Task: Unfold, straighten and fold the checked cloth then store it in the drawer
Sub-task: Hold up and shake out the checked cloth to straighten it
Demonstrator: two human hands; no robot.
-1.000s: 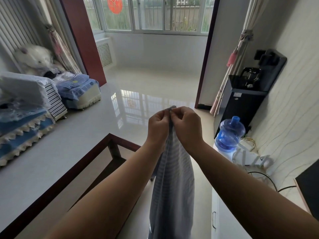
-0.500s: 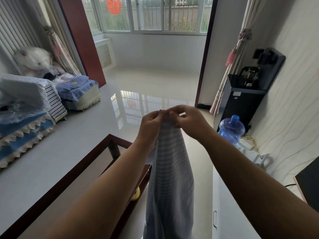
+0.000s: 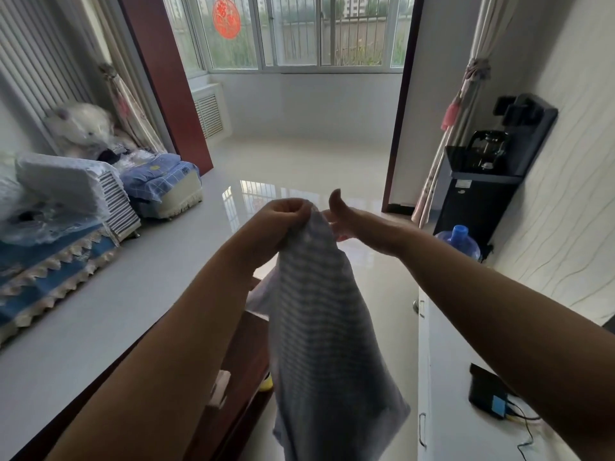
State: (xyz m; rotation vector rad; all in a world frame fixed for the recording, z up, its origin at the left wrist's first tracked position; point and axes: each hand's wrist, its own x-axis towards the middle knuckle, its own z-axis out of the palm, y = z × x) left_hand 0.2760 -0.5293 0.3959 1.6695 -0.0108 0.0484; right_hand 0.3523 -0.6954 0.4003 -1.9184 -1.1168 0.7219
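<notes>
The checked cloth (image 3: 319,327), pale blue-grey with fine stripes, hangs in front of me from chest height down past the bottom edge of the view. My left hand (image 3: 283,217) pinches its top corner in a closed fist. My right hand (image 3: 352,222) is just right of that corner, thumb raised straight; its fingers lie against the cloth's upper edge and are partly hidden behind it. A white cabinet (image 3: 446,361) with drawer handles (image 3: 422,427) stands at the lower right.
A dark wooden table frame (image 3: 246,354) sits below the cloth, a yellow object (image 3: 266,382) under it. A black device (image 3: 487,395) with cables lies on the cabinet. A black water dispenser (image 3: 482,191) and blue bottle (image 3: 461,239) stand right; covered sofas (image 3: 50,261) left.
My hands were pinching the top corner together. Now my right hand has let go its pinch and moved slightly right with the thumb up; the cloth hangs wider.
</notes>
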